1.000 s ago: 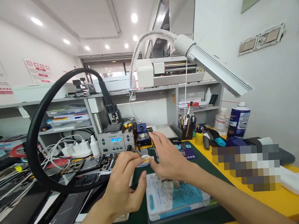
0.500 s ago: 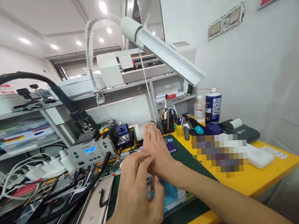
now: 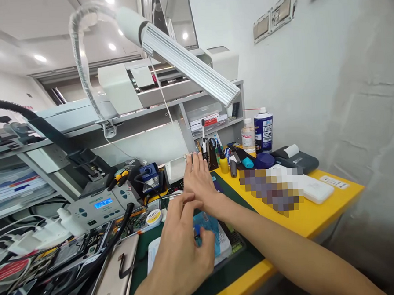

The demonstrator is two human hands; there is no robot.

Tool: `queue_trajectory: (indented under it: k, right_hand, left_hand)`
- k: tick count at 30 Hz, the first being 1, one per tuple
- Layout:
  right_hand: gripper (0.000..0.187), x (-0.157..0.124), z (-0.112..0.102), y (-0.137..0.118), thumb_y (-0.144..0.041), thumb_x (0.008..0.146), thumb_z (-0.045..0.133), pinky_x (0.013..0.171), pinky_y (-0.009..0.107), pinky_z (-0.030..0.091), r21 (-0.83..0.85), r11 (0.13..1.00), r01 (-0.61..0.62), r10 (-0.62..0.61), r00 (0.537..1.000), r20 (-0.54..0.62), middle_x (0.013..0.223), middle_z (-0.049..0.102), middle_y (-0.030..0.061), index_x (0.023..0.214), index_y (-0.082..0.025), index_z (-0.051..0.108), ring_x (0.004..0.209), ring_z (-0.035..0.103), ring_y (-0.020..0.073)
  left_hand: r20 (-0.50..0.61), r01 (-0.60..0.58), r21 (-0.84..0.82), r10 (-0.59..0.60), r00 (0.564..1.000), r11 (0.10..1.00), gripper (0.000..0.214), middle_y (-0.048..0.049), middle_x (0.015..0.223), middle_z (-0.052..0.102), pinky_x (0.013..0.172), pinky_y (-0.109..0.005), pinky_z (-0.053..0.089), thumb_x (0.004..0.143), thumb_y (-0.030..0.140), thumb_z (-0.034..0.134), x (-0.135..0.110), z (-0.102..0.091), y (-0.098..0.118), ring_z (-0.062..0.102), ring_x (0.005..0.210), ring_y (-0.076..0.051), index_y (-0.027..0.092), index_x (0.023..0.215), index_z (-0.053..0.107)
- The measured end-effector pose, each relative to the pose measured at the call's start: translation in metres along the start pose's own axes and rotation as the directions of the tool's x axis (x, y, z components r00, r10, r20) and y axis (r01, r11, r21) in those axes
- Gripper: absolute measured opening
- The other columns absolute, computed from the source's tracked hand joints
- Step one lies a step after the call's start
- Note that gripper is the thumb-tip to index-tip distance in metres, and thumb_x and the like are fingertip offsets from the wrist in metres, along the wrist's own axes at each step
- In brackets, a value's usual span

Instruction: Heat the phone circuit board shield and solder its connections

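My left hand (image 3: 179,249) hovers over a green mat (image 3: 224,280), palm turned right. Its fingers are curved, the fingertips close to my right wrist, and a gap shows between thumb and forefinger. A small dark-blue piece (image 3: 197,232) appears in that gap; I cannot tell whether the hand touches it. Beneath lies a white pack with a light-blue wrapper (image 3: 218,236), partly covered by the hand. My right hand (image 3: 198,180) stretches forward with fingers extended, palm down, beside a white flat device (image 3: 175,169) at the back. Nothing shows in its fingers.
A gold phone back (image 3: 116,275) and dark phone parts lie left, crossed by a black hose (image 3: 100,254). Behind stand a station with a blue display (image 3: 102,204) and a pen holder (image 3: 212,157). A yellow bottle (image 3: 223,164) and spray can (image 3: 263,131) stand right. A lamp (image 3: 189,62) hangs above.
The view has shifted, so the bench things appear farther left. More of the blue-wrapped pack and a round white-and-yellow tin now show. My hands keep nearly the same pose.
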State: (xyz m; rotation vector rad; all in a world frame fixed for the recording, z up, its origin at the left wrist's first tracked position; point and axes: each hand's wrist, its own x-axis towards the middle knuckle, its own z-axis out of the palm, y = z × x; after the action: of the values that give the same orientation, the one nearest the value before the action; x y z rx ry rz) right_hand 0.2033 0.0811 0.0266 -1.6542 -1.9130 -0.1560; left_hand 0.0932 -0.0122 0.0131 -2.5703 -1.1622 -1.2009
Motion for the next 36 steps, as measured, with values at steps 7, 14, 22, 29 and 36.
queue_trajectory:
  k: [7, 14, 22, 29, 36]
  right_hand:
    - [0.075, -0.011, 0.004, -0.003, -0.017, 0.096, 0.054, 0.13, 0.063, 0.02, -0.029, 0.995, 0.098, -0.098, 0.995, 0.021, 0.171, 0.024, 0.0373, 0.162, 0.013, 0.033, 0.163, 0.015, 0.0464]
    - [0.063, -0.006, 0.013, -0.002, -0.012, 0.099, 0.046, 0.126, 0.066, 0.028, -0.083, 0.992, 0.096, -0.093, 0.995, 0.043, 0.167, 0.034, 0.0361, 0.159, 0.008, 0.043, 0.161, 0.026, 0.0443]
    - [0.065, -0.005, 0.008, 0.001, -0.016, 0.099, 0.051, 0.128, 0.063, 0.025, -0.089, 0.993, 0.082, -0.079, 0.996, 0.038, 0.167, 0.029, 0.0402, 0.156, 0.015, 0.043, 0.161, 0.024, 0.0463]
    - [0.065, 0.0, 0.006, 0.005, -0.011, 0.094, 0.051, 0.125, 0.066, 0.029, -0.077, 0.995, 0.069, -0.065, 0.997, 0.043, 0.166, 0.036, 0.0378, 0.156, 0.01, 0.045, 0.16, 0.029, 0.0457]
    - [0.078, -0.003, 0.0, 0.007, -0.005, 0.086, 0.058, 0.129, 0.063, 0.02, -0.024, 0.997, 0.069, -0.067, 0.994, 0.087, 0.169, 0.027, 0.0406, 0.157, 0.018, 0.034, 0.162, 0.018, 0.0495]
  left_hand:
    - [-0.036, 0.066, -0.003, -0.066, 0.997, 0.998, 0.037, -0.0186, 0.132, 0.056, 0.099, -0.055, 0.06, 0.082, 0.013, 0.055, 0.013, 0.0, -0.01, 0.06, 0.126, -0.033, 0.016, 0.119, 0.059]
    - [0.001, 0.066, -0.022, -0.066, 0.998, 0.998, 0.025, -0.0128, 0.107, 0.062, 0.078, -0.046, 0.062, 0.081, 0.013, 0.053, 0.017, -0.002, -0.004, 0.064, 0.1, -0.029, 0.018, 0.102, 0.064]
    - [0.015, 0.076, -0.059, -0.076, 0.997, 0.995, 0.018, -0.0091, 0.098, 0.061, 0.07, -0.04, 0.058, 0.079, 0.011, 0.053, 0.02, -0.003, 0.0, 0.063, 0.088, -0.025, 0.02, 0.093, 0.061]
    - [0.002, 0.127, -0.107, -0.128, 0.992, 0.986, 0.028, -0.0133, 0.112, 0.063, 0.086, -0.045, 0.058, 0.078, 0.01, 0.055, 0.025, -0.004, -0.008, 0.064, 0.1, -0.026, 0.016, 0.104, 0.063]
    - [0.144, 0.141, -0.209, -0.112, 0.983, 0.968, 0.034, -0.0128, 0.126, 0.067, 0.093, -0.041, 0.058, 0.078, 0.011, 0.055, 0.029, -0.032, -0.019, 0.066, 0.113, -0.025, 0.018, 0.109, 0.068]
